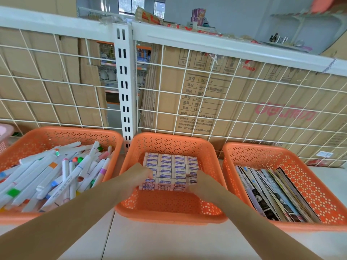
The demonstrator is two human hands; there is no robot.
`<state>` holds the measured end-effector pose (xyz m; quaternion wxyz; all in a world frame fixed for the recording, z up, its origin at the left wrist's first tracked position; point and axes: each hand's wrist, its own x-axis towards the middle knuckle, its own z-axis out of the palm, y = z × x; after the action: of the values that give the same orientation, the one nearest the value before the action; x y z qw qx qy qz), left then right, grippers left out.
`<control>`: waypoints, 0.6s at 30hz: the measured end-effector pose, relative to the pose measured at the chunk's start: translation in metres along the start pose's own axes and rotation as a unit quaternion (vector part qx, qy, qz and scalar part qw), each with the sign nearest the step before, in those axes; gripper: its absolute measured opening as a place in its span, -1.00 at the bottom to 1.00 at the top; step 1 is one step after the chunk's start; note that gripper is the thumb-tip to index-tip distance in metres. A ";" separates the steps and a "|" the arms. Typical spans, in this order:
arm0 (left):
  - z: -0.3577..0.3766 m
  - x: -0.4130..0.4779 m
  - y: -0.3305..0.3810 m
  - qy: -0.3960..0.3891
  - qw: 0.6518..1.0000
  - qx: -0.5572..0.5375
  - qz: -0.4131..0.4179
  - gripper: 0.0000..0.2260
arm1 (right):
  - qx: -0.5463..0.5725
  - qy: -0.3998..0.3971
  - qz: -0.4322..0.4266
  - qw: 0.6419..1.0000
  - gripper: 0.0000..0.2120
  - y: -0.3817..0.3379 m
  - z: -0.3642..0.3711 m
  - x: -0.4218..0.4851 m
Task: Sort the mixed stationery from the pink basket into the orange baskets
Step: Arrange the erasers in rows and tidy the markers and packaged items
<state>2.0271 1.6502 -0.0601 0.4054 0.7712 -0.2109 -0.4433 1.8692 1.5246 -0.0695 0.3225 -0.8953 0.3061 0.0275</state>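
Head view: I have both arms reaching into the middle basket (169, 216), the centre one of three orange baskets set in a row on the white tabletop (169, 243). My left grip (139, 177) curls its fingers against the left side of the erasers (170, 168), a neat block of white, purple-labelled bars stacked in rows in the far half of that basket. My right grip (201, 182) curls over the block's near right corner. The two grips hold the erasers between them. The left basket (56, 135) carries a loose heap of markers (56, 177) with coloured caps and bands. The right basket (281, 153) carries booklets (272, 194) standing on edge in a row. The pink basket (4, 132) shows only as a sliver at the left edge of the frame, beside the left basket; what it contains I cannot tell. Behind the baskets stands a white wire grid (225, 85), with cardboard boxes (206, 102) stacked behind it.
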 end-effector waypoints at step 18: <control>0.000 0.031 0.004 0.003 0.692 0.680 0.241 -0.07 | -0.429 0.011 -0.063 0.901 -0.74 -0.011 -0.009 0.014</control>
<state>2.0433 1.6263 -0.0729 -0.1365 0.7599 -0.6324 -0.0628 1.8857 1.5186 -0.0598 -0.0952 -0.9647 0.2108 0.1261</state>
